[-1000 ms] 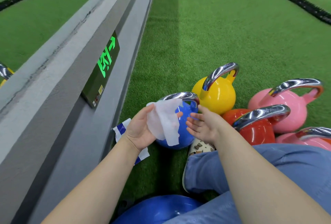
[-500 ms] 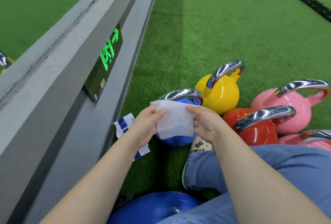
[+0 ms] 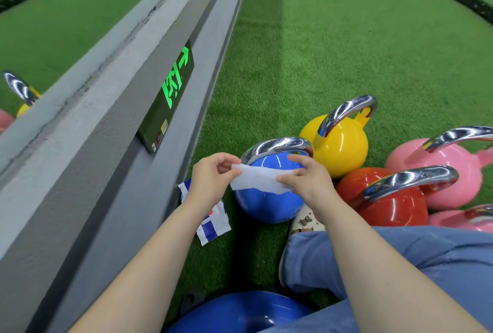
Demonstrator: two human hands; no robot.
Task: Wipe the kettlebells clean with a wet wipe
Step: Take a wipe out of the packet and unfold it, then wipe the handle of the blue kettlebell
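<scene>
A white wet wipe (image 3: 257, 180) is stretched into a folded strip between my two hands, just above a blue kettlebell (image 3: 266, 202) with a chrome handle. My left hand (image 3: 212, 176) pinches the wipe's left end. My right hand (image 3: 306, 175) pinches its right end. Behind and to the right on the green turf stand a yellow kettlebell (image 3: 340, 146), a red kettlebell (image 3: 386, 199) and a pink kettlebell (image 3: 448, 170). A second pink one (image 3: 464, 218) peeks in at the right edge.
A blue and white wipe packet (image 3: 213, 222) lies on the turf under my left wrist. A long grey ledge (image 3: 93, 132) with a green exit sign (image 3: 173, 87) runs along the left. A blue rounded object (image 3: 234, 314) sits at the bottom, beside my jeans-clad leg (image 3: 400, 266).
The wipe hung loose from my left hand alone; my right hand has taken its other side, and both hands have folded it down into a narrow strip.
</scene>
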